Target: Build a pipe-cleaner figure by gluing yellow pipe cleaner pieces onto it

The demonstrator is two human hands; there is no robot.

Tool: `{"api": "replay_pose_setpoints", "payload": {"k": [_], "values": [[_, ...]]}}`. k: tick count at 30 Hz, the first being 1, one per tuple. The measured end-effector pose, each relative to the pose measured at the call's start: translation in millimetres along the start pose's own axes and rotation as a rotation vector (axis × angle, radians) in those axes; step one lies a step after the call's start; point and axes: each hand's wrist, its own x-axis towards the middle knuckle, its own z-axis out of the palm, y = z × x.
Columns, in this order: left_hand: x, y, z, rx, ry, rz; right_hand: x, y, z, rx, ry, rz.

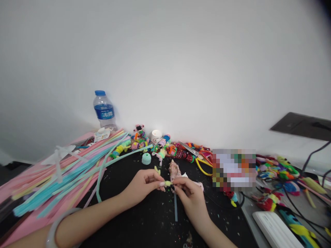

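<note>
Between my hands is a small pale yellow-green piece of pipe cleaner, with a fuzzy end rising above my left fingers. My left hand pinches it from the left, fingertips closed. From the right, my right hand also pinches it between thumb and finger. Part of the piece is hidden by my fingertips. Just behind my hands lies a lumpy pinkish-brown object, whose kind I cannot make out. A translucent bluish stick lies below the held piece, beside my right hand.
Long pastel pipe cleaners spread over the left side. A water bottle stands by the wall. Scissors with yellow and red handles lie behind. A mint coil, a paper cup, colourful fuzzy figures, and cables surround the black mat.
</note>
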Motion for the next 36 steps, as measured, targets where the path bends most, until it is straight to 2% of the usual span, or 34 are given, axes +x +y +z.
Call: {"api": "replay_pose_setpoints", "payload": {"k": [11, 17, 25, 36], "values": [[-0.5, 1.0, -1.4, 0.027, -0.012, 0.004, 1.1, -1.9, -0.3, 0.074, -0.041, -0.007], [-0.1, -0.6, -2.3, 0.028, 0.007, 0.028, 0.4, -0.9, 1.9, 0.065, -0.013, 0.017], [-0.3, -4.8, -2.9, 0.025, -0.005, 0.059, 1.8, -3.0, 4.2, 0.188, -0.024, 0.049], [-2.2, -4.1, -3.9, 0.086, -0.020, 0.066, 2.1, -6.8, 2.7, 0.157, -0.001, 0.076]]}}
